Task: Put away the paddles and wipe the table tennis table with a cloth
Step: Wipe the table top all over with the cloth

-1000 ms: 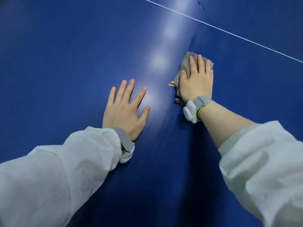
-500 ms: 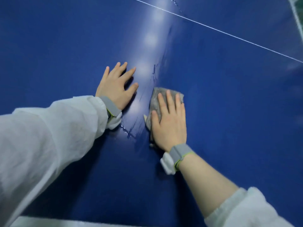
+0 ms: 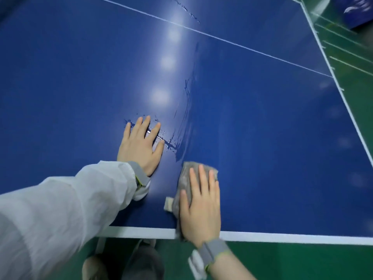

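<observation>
The blue table tennis table [image 3: 262,128] fills most of the view, with a thin white centre line and a white near edge. My right hand [image 3: 199,205] lies flat, fingers straight, pressing a grey cloth [image 3: 184,178] onto the table right at the near edge. My left hand [image 3: 141,144] rests flat with spread fingers on the table, up and to the left of the cloth. Wet streaks and droplets [image 3: 171,142] glisten just beyond the left fingers. No paddles are in view.
The white border [image 3: 282,237] marks the table's near edge, and the right edge [image 3: 343,93] runs diagonally at the upper right. Green floor [image 3: 302,261] lies below and to the right. A dark blue object [image 3: 355,11] sits at the top right corner.
My right hand has dragged the cloth back toward me, from mid-table to the near edge. The view has pulled back, so the table's edges and the floor now show.
</observation>
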Available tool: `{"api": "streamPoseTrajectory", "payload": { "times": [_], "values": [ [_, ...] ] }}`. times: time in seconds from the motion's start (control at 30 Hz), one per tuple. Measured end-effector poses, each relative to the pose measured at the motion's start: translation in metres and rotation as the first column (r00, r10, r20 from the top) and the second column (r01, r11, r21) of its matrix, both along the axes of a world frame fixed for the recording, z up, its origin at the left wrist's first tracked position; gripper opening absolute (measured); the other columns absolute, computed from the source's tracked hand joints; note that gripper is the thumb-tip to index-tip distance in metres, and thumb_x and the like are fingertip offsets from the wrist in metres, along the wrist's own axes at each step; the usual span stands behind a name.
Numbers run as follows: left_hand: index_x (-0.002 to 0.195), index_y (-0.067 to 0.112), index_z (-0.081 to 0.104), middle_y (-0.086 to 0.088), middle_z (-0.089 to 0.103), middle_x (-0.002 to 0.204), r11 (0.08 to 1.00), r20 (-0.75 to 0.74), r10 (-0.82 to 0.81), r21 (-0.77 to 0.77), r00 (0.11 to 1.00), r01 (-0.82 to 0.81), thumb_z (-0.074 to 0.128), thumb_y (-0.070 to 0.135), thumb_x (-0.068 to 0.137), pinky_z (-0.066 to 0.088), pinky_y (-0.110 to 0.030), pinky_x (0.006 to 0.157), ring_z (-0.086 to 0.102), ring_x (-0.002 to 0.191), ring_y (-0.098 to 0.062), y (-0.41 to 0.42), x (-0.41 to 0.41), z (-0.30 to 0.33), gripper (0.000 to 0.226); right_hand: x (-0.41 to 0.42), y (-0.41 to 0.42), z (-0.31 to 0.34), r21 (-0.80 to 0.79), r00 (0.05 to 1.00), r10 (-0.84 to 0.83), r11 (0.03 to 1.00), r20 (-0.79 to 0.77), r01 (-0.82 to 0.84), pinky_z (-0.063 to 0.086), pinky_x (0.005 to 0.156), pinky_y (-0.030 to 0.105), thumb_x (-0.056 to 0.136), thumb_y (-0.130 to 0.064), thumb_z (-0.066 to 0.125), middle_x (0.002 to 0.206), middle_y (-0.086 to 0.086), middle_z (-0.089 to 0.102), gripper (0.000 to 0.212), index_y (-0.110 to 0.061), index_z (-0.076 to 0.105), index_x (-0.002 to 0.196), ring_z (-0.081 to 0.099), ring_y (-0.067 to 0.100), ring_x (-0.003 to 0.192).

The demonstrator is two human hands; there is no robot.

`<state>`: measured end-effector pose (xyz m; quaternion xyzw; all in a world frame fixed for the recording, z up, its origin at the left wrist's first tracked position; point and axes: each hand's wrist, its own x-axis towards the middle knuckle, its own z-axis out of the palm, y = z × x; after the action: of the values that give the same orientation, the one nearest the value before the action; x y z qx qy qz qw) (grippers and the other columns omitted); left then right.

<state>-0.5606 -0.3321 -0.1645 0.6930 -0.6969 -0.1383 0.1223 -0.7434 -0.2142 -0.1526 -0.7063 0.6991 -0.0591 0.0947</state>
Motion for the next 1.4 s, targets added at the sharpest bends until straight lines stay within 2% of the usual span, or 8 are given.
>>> {"api": "streamPoseTrajectory", "payload": {
  "times": [0.2, 0.33, 0.47, 0.67, 0.83, 1.1, 1.23, 1.4],
  "values": [
    [0.154, 0.032, 0.026, 0.001, 0.015, 0.164, 1.0, 0.125, 0.02, 0.006, 0.992, -0.021, 0.015, 0.058, 0.096, -0.001, -0.045, 0.123, 0.005, 0.152, -0.02, -0.001, -0.006, -0.001, 0.064, -0.039, -0.101, -0.001, -0.012, 0.996, -0.086, 0.996, 0.024, 0.086, 0.004, 0.123, 0.04, 0.101, -0.044, 0.028, 0.165, -0.004, 0.013, 0.058, -0.024, 0.025, 0.156, 0.001, 0.022, 0.152],
    [0.153, 0.031, 0.028, 0.001, 0.018, 0.164, 0.999, 0.146, 0.035, 0.011, 0.989, -0.037, 0.018, 0.058, 0.097, 0.004, -0.047, 0.123, 0.007, 0.152, -0.02, -0.004, -0.005, -0.003, 0.063, -0.059, -0.181, -0.007, -0.012, 0.994, -0.11, 0.994, 0.01, 0.11, 0.006, 0.123, 0.042, 0.103, -0.04, 0.034, 0.165, -0.001, 0.014, 0.056, -0.024, 0.026, 0.156, 0.004, 0.023, 0.151],
    [0.153, 0.031, 0.032, 0.0, 0.02, 0.163, 1.0, 0.145, 0.026, -0.003, 0.989, -0.026, 0.021, 0.057, 0.097, 0.011, -0.048, 0.122, 0.011, 0.152, -0.02, -0.007, -0.006, 0.0, 0.062, -0.075, -0.246, -0.004, 0.003, 0.992, -0.122, 0.993, 0.026, 0.122, 0.004, 0.123, 0.041, 0.103, -0.041, 0.031, 0.165, -0.003, 0.011, 0.056, -0.026, 0.024, 0.156, 0.002, 0.022, 0.152],
    [0.151, 0.03, 0.035, 0.0, 0.023, 0.162, 1.0, 0.123, 0.024, -0.005, 0.992, -0.024, 0.025, 0.056, 0.097, 0.01, -0.048, 0.122, 0.013, 0.151, -0.021, -0.001, -0.007, -0.003, 0.061, -0.086, -0.277, -0.005, 0.019, 0.994, -0.108, 0.994, 0.021, 0.107, 0.001, 0.123, 0.041, 0.103, -0.043, 0.028, 0.165, -0.004, 0.008, 0.056, -0.027, 0.021, 0.156, -0.001, 0.021, 0.152],
    [0.151, 0.029, 0.035, 0.0, 0.023, 0.162, 1.0, 0.097, 0.017, -0.024, 0.995, -0.015, 0.024, 0.055, 0.097, 0.005, -0.048, 0.122, 0.012, 0.151, -0.02, -0.003, -0.005, -0.001, 0.061, -0.08, -0.24, 0.0, 0.007, 0.991, -0.122, 0.993, 0.056, 0.122, 0.0, 0.123, 0.041, 0.103, -0.042, 0.029, 0.165, -0.005, 0.008, 0.056, -0.027, 0.02, 0.157, -0.003, 0.02, 0.152],
    [0.145, 0.022, 0.048, -0.004, 0.038, 0.155, 0.99, -0.134, -0.023, -0.141, 0.991, 0.004, 0.03, 0.047, 0.095, -0.001, -0.044, 0.123, 0.026, 0.147, -0.024, 0.01, 0.016, 0.013, 0.059, -0.039, -0.049, 0.005, -0.028, 0.99, -0.139, 0.99, 0.038, 0.14, 0.004, 0.124, 0.041, 0.098, -0.047, 0.027, 0.165, -0.004, 0.013, 0.062, -0.023, 0.028, 0.155, 0.0, 0.021, 0.152],
    [0.149, 0.025, 0.042, -0.003, 0.033, 0.158, 0.994, -0.07, 0.001, -0.109, 0.998, -0.009, 0.024, 0.048, 0.094, -0.002, -0.044, 0.123, 0.021, 0.148, -0.024, 0.021, 0.061, 0.025, 0.062, 0.017, 0.013, 0.005, -0.036, 0.988, -0.151, 0.988, 0.009, 0.151, 0.008, 0.122, 0.045, 0.099, -0.044, 0.028, 0.163, 0.002, 0.019, 0.06, -0.017, 0.035, 0.152, 0.007, 0.028, 0.152],
    [0.152, 0.028, 0.033, -0.003, 0.021, 0.163, 0.998, 0.028, 0.067, -0.009, 0.997, -0.066, 0.022, 0.048, 0.092, -0.002, -0.046, 0.122, 0.011, 0.151, -0.023, 0.014, 0.106, 0.022, 0.065, 0.068, 0.028, 0.003, 0.009, 0.991, -0.123, 0.992, -0.056, 0.123, 0.01, 0.12, 0.044, 0.099, -0.042, 0.031, 0.162, 0.002, 0.021, 0.059, -0.017, 0.035, 0.152, 0.01, 0.028, 0.151]
  ]
}}
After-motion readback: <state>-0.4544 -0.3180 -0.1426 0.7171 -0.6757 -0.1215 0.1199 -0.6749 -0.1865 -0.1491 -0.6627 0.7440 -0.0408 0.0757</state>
